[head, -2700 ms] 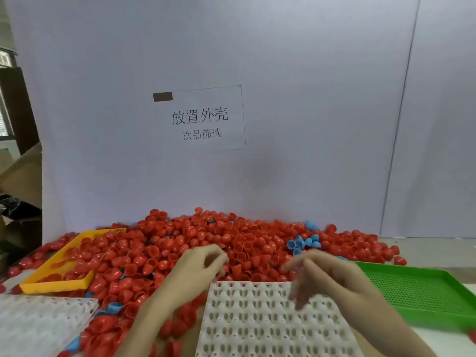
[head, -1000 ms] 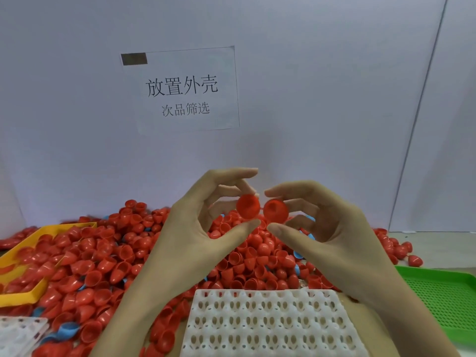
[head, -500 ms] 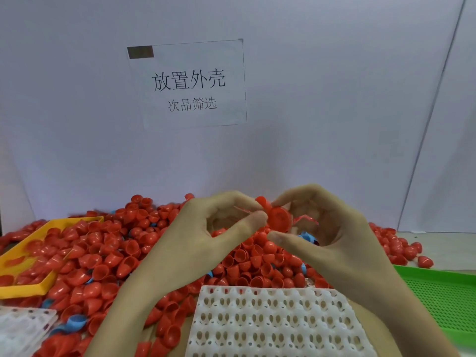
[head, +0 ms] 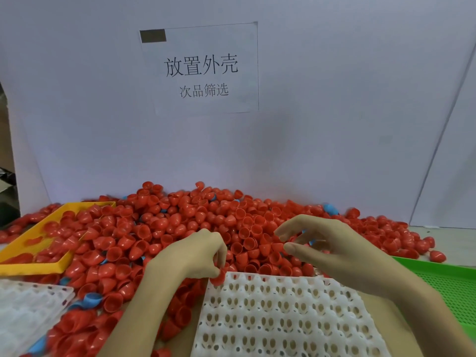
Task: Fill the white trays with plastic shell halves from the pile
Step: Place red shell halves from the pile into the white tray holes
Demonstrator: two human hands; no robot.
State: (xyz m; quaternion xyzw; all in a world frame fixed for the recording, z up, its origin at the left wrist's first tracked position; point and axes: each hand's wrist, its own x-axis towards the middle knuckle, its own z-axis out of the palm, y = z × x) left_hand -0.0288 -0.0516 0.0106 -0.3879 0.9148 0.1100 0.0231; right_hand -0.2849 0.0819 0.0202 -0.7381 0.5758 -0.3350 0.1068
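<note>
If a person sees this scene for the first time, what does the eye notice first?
First, the big pile of red shells along the white wall. Next, the paper sign above it. Then, in front, the left hand holds a red shell at the far left corner of the white tray, while the right hand reaches over the pile.

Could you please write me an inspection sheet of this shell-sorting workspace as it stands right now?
Surface: table, mostly buried; a bare strip shows at far right.
Job's things: white tray in front, every visible cell vacant; second white tray at lower left; pile of red shell halves with a few blue ones.
Clutter: yellow tray holding red halves; green perforated tray at right.
Hands: left hand pinches a red shell half at the white tray's far left corner; right hand hovers over the pile, fingers spread, holding nothing.
Cables: nothing seen.
Surroundings: white backboard with a printed paper sign.
</note>
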